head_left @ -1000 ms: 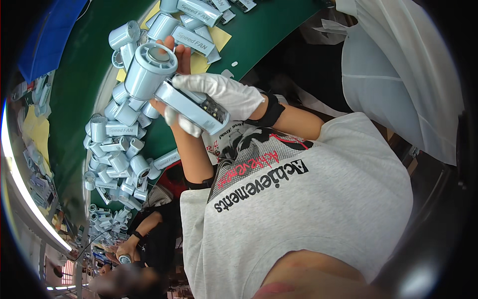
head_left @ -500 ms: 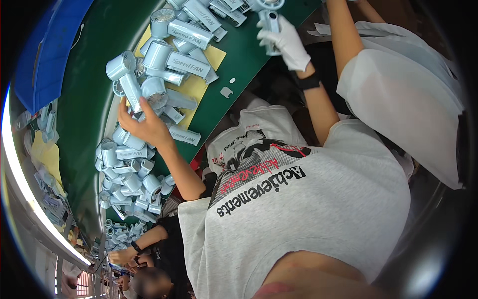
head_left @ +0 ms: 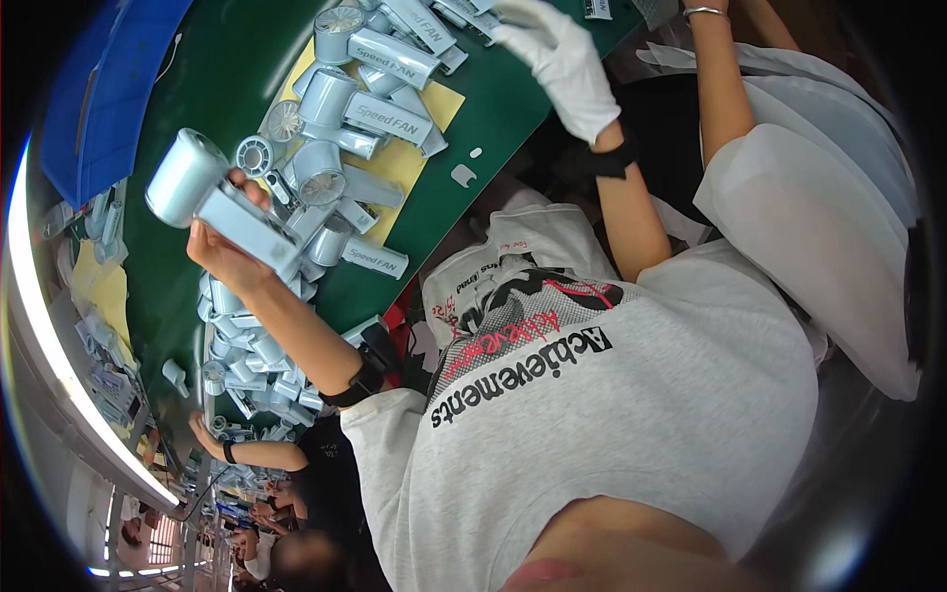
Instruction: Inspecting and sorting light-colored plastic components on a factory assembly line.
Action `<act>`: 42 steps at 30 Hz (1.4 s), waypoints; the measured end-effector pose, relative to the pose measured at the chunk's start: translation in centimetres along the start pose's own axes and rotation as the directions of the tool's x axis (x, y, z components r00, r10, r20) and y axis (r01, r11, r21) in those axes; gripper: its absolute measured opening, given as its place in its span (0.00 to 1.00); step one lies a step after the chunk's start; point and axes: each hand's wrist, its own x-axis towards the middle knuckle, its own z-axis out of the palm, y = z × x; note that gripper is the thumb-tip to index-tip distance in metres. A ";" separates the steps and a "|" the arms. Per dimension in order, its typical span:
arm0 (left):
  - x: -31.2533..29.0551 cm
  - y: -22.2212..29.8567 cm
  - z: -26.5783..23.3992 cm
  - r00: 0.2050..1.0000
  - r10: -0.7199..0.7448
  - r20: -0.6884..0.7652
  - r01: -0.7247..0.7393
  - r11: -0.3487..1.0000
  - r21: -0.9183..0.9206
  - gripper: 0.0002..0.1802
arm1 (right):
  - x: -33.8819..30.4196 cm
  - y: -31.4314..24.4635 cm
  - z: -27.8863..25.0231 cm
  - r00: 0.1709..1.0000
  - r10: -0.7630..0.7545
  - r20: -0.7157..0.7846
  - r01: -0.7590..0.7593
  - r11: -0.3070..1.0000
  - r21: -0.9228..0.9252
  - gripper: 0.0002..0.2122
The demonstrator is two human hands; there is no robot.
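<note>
My bare left hand (head_left: 225, 255) grips a light blue hand-held fan (head_left: 207, 192) by its handle and holds it up over the green table (head_left: 212, 79), its round head pointing up and left. My right hand (head_left: 564, 61), in a white glove, reaches toward the far end of a pile of similar light blue fans (head_left: 370, 94) on a yellow mat (head_left: 419, 163). Nothing shows in the glove, and its fingertips reach the top edge of the picture. A black wristband sits on each of my wrists.
More light blue fans (head_left: 247, 360) lie heaped further along the table. A blue bin (head_left: 109, 89) stands beyond it. Another person's arm with a bracelet (head_left: 718, 89) and white sleeve (head_left: 819, 217) is at my right. A co-worker's arm (head_left: 252, 452) reaches in at lower left.
My left hand has picked a fan out of the pile and raised it. My right hand no longer holds the fan it carried to the far end and has come slightly back.
</note>
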 end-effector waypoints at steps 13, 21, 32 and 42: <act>-9.6 -9.1 7.9 0.886 -0.345 -0.310 0.376 0.926 0.044 0.31 | -4.6 -6.6 10.4 0.902 0.193 0.387 -0.404 0.694 0.596 0.19; -9.6 -6.7 11.2 0.948 -0.194 -0.252 0.299 0.814 0.498 0.44 | -4.2 -2.7 9.4 0.842 0.022 0.539 -0.456 0.562 0.690 0.19; -9.7 -8.2 10.1 0.949 0.176 -0.262 -0.014 0.854 0.520 0.40 | -3.9 -5.8 8.6 0.820 -0.054 0.570 -0.317 0.786 0.531 0.14; -6.9 -6.0 10.3 0.758 -0.360 -0.545 0.303 0.933 -0.195 0.36 | -6.3 -2.3 9.7 0.733 -0.455 0.505 0.219 0.861 0.459 0.31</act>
